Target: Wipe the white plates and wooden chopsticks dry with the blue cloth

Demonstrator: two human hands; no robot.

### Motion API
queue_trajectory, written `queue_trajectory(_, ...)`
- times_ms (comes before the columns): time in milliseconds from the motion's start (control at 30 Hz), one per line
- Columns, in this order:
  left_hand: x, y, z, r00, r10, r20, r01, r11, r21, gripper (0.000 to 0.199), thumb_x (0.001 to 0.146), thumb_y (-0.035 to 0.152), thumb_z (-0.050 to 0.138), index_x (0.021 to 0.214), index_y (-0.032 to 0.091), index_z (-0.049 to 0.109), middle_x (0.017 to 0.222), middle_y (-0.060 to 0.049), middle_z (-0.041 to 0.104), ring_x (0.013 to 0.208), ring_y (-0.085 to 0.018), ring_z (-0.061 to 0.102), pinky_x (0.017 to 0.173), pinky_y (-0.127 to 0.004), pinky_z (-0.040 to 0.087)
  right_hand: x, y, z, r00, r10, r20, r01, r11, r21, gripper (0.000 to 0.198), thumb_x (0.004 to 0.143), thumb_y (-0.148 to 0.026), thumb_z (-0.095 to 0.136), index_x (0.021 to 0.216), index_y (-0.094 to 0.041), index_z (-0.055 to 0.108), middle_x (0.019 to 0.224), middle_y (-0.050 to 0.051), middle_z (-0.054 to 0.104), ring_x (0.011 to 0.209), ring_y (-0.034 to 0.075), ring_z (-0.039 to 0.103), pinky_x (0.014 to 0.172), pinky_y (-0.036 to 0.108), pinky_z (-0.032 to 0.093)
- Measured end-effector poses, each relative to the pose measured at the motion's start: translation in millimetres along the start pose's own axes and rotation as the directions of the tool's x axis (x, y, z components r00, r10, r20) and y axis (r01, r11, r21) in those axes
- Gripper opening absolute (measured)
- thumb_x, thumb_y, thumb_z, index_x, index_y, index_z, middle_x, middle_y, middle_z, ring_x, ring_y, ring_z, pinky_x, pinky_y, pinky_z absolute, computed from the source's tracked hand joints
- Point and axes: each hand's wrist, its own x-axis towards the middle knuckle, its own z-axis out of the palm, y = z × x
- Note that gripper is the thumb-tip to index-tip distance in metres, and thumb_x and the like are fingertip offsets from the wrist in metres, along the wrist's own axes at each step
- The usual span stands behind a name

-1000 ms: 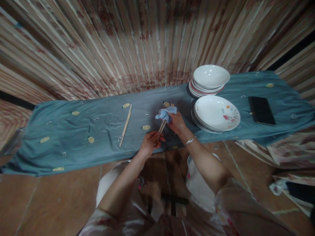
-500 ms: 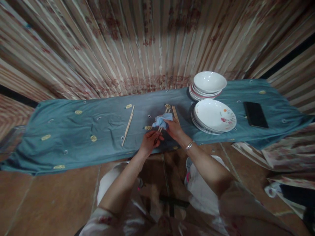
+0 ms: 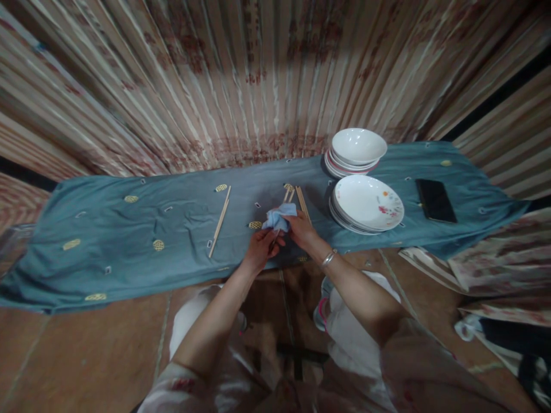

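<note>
My left hand (image 3: 260, 248) is closed on the near ends of a pair of wooden chopsticks (image 3: 288, 195). Wrapped around their middle is a light blue cloth (image 3: 279, 218), gripped by my right hand (image 3: 302, 228). The chopsticks' far tips stick out beyond the cloth, slightly apart. Just right of the cloth, more chopsticks (image 3: 303, 203) lie together on the tablecloth. To the left rests another pair of chopsticks (image 3: 220, 221), lying at a slant.
A stack of plates (image 3: 369, 202) with floral decoration stands at the right, with a stack of white bowls (image 3: 359, 146) behind it. Farther right lies a flat black object (image 3: 436, 199). A teal cloth (image 3: 185, 195) covers the long narrow table; a pleated curtain (image 3: 241, 86) hangs behind.
My right hand has drawn the blue cloth down along the chopsticks, closer to my left hand. The whole view has shifted slightly; the dishes and other chopsticks stay in place.
</note>
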Motion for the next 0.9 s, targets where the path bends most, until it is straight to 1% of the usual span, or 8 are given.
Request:
queue_trajectory(67,-0.8,-0.2,1.2,1.0,-0.009,0.007,0.009,1.0,0.015,0.034,0.07,0.042,0.077,0.074,0.01,0.065,0.052,0.0,0.061,0.031,-0.003,0.037,0.036,-0.019,0.014,3.2,-5.6,-2.0,1.0,-0.022,-0.02,0.022,1.0,0.002,0.006,0.058,-0.024,0.069,0.062,-0.021,0.066,0.06,-0.004,0.069,0.053,0.01,0.057,0.05,0.021,0.042)
queue_trajectory(167,-1.9,-1.3,2.7,0.999,-0.027,0.023,0.026,0.999,0.024,0.034,0.071,0.042,0.076,0.073,0.01,0.065,0.051,0.0,0.06,0.031,-0.003,0.036,0.036,-0.02,0.014,9.8,-14.2,-6.2,0.997,-0.062,-0.052,0.062,0.998,-0.004,0.004,0.06,-0.025,0.069,0.062,-0.022,0.067,0.068,-0.002,0.073,0.068,0.014,0.066,0.056,0.022,0.047)
queue_trajectory(233,-2.9,-2.3,3.1,0.999,-0.027,0.043,0.026,0.999,0.019,0.036,0.07,0.043,0.077,0.073,0.009,0.065,0.051,0.0,0.06,0.031,-0.003,0.035,0.036,-0.02,0.014,14.5,-19.2,-9.8,0.993,-0.086,-0.077,0.085,0.996,-0.016,0.004,0.061,-0.025,0.069,0.062,-0.022,0.067,0.073,0.0,0.075,0.078,0.018,0.07,0.059,0.024,0.05)
queue_trajectory(300,-4.2,-3.2,2.8,0.998,-0.022,0.067,0.02,1.0,0.017,0.038,0.068,0.045,0.078,0.073,0.009,0.065,0.051,0.0,0.06,0.031,-0.002,0.035,0.037,-0.02,0.015,18.8,-23.3,-13.6,0.99,-0.104,-0.099,0.103,0.994,-0.021,0.006,0.062,-0.026,0.07,0.063,-0.021,0.067,0.072,0.001,0.075,0.084,0.02,0.071,0.064,0.026,0.054)
queue_trajectory(433,-7.2,-4.5,1.0,0.995,-0.024,0.099,0.021,0.999,0.032,0.04,0.069,0.048,0.076,0.073,0.01,0.065,0.051,0.0,0.06,0.032,-0.002,0.035,0.037,-0.02,0.015,24.2,-29.1,-18.9,0.984,-0.128,-0.125,0.127,0.992,-0.019,0.008,0.065,-0.025,0.07,0.064,-0.021,0.064,0.066,-0.001,0.073,0.086,0.02,0.072,0.075,0.029,0.057)
queue_trajectory(533,-8.2,-5.2,-0.2,0.994,-0.035,0.106,0.03,0.998,0.048,0.039,0.072,0.048,0.074,0.073,0.01,0.065,0.051,0.0,0.059,0.032,-0.002,0.033,0.038,-0.021,0.014,24.3,-31.0,-18.8,0.985,-0.126,-0.119,0.125,0.992,-0.016,0.007,0.068,-0.023,0.067,0.064,-0.021,0.062,0.065,-0.001,0.072,0.087,0.019,0.072,0.079,0.029,0.058)
queue_trajectory(767,-7.3,-6.0,-1.6,0.995,-0.012,0.098,0.007,0.999,0.048,0.039,0.071,0.048,0.074,0.072,0.01,0.066,0.051,0.0,0.06,0.032,-0.001,0.029,0.038,-0.021,0.011,19.1,-30.8,-15.5,0.99,-0.072,-0.117,0.071,0.997,-0.017,0.004,0.071,-0.024,0.065,0.068,-0.023,0.062,0.074,0.002,0.073,0.089,0.021,0.07,0.08,0.034,0.057)
queue_trajectory(900,-6.2,-4.8,-1.6,0.997,-0.016,0.074,0.014,0.999,0.031,0.036,0.072,0.045,0.074,0.072,0.01,0.065,0.05,0.0,0.059,0.032,-0.001,0.029,0.038,-0.021,0.011,17.5,-24.8,-15.2,0.995,-0.041,-0.096,0.038,0.999,-0.036,0.006,0.071,-0.029,0.066,0.071,-0.023,0.063,0.075,0.002,0.073,0.086,0.022,0.069,0.074,0.034,0.056)
